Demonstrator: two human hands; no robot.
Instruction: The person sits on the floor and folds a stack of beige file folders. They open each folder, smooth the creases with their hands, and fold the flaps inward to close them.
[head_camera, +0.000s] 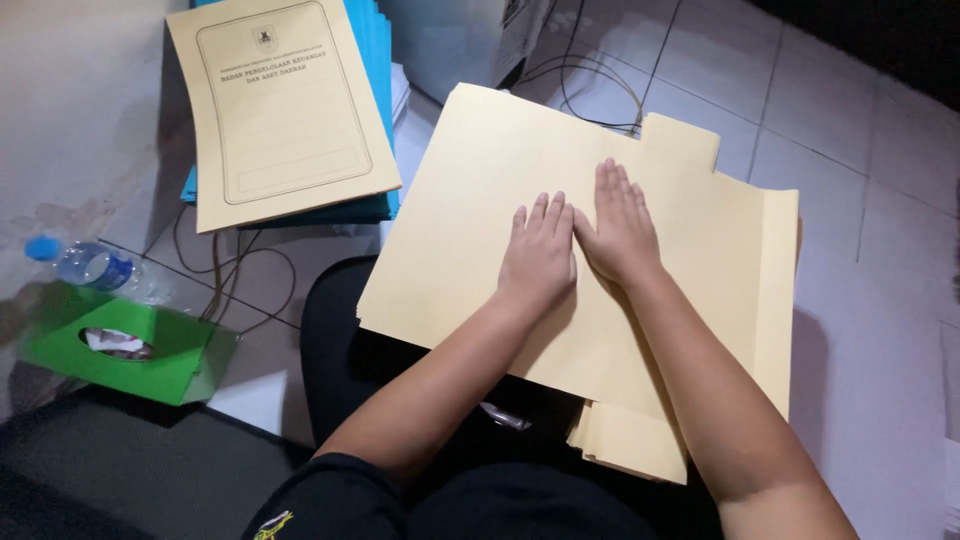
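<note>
A large cream cardboard folder (480, 190) lies unfolded across my lap, on top of more cream folders (630, 440) whose edges stick out below. My left hand (540, 255) and my right hand (620, 225) rest flat on it side by side, palms down, fingers together and pointing away from me. Neither hand holds anything. The thumbs almost touch near the folder's middle.
At the upper left a stack of blue folders (375, 40) carries a printed cream folder (280, 110) on top. A green tissue box (130, 345) and a lying plastic water bottle (85, 265) sit at the left. Dark cables (600, 90) run over the grey tiled floor (870, 250).
</note>
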